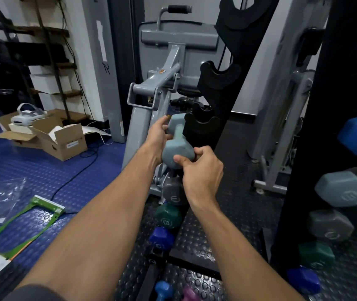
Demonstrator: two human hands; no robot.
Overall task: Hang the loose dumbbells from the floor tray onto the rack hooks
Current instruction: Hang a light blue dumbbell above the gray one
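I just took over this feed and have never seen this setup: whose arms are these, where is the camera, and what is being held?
One picture, taken by a camera on a person's head, looking forward and down. There is no robot; the arms are the person's own. The left hand and right hand both grip a grey-blue dumbbell, held up to an empty hook on the black rack. Below them, a grey dumbbell, a green dumbbell and a blue dumbbell are lined up. Another rack side on the right already holds several.
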